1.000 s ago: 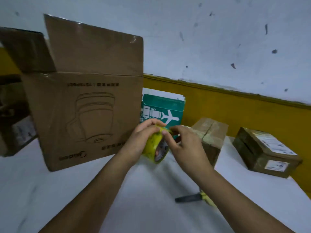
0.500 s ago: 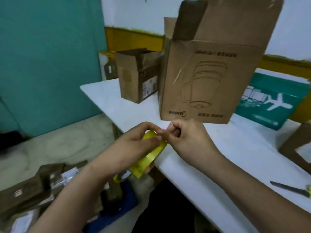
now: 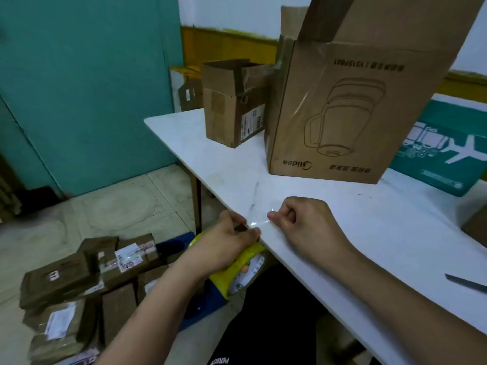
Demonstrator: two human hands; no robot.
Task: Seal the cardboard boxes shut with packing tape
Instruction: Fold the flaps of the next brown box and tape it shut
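My left hand [image 3: 224,243] grips a yellow roll of packing tape [image 3: 242,272] just below the near edge of the white table [image 3: 369,219]. My right hand [image 3: 303,222] pinches the free end of the clear tape strip [image 3: 257,222], a short length stretched between both hands. A tall cardboard box [image 3: 342,114] with an upside-down print stands on the table behind my hands, its top flaps open. A smaller open cardboard box [image 3: 232,101] stands to its left.
A teal printed carton [image 3: 442,148] lies at the right behind the tall box. A knife blade [image 3: 466,281] lies at the table's right edge. Several taped parcels [image 3: 79,285] are piled on the floor at the left. A teal wall [image 3: 79,88] rises beyond.
My view swung left, from the table's right side to its left end and the floor. My right hand has drawn a short strip of tape off the roll.
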